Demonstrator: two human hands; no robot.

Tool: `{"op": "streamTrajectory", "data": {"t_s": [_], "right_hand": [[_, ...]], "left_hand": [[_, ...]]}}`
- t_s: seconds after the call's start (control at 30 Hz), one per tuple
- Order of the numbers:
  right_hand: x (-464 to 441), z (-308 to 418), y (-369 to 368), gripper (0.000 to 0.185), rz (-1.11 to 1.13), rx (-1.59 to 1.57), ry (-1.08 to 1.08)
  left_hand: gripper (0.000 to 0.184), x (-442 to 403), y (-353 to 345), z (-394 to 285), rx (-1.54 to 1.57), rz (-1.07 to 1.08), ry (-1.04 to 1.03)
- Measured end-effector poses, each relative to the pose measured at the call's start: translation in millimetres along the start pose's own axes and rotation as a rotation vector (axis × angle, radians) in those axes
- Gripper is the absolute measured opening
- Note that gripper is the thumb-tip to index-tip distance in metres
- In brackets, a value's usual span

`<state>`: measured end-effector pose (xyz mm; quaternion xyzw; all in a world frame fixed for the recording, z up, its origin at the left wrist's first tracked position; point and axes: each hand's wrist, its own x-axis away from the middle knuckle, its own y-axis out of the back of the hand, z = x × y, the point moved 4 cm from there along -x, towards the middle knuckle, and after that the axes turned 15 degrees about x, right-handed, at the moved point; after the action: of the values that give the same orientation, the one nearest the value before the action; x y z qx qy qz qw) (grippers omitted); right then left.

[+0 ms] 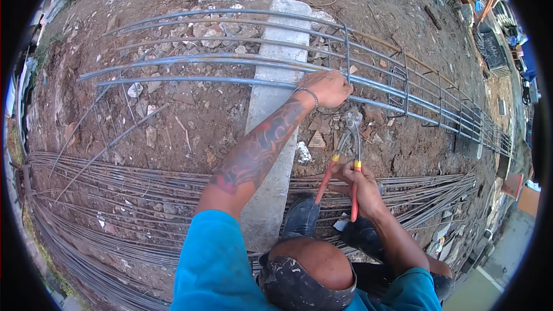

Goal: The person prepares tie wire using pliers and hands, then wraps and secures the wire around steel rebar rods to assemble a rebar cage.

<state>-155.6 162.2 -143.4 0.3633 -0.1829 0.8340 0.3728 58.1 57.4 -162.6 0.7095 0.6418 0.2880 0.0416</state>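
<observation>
Five or so long rods [184,60] end freely on our left, fanned over rough dirt [368,0], and the ground beyond their far edge is broad and open apart from scattered rubble. On our near side the room is tighter: a narrow strip of soil lies between the rebar cage [415,97] and the loose bars [80,162] that spread across the ground by our boots [300,216]. Our bent knee [319,262] fills the space between our forearms. A concrete strip [273,103] runs away from us beneath the rods, its right edge just left of the pincers [353,122].

The cage stretches from under our left hand [325,88] out to the right. That hand is closed on its lower rods, beside a stirrup [347,46]; we cannot tell which piece the fingertips pinch. Our right hand [362,187] grasps the pincers by their red handles, which stand apart, with the head pointing toward the cage, just below and right of our left hand.
</observation>
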Motion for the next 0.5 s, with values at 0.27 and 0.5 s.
{"op": "streamTrajectory", "data": {"t_s": [0.27, 0.5], "right_hand": [[-6, 16, -15, 0.012, 0.336, -0.320, 0.132], [-9, 33, -6, 0.019, 0.443, -0.401, 0.015]], "left_hand": [[0.041, -1, 3, -1, 0.020, 0.058, -0.014], [0.040, -6, -2, 2, 0.161, 0.183, 0.044]]}}
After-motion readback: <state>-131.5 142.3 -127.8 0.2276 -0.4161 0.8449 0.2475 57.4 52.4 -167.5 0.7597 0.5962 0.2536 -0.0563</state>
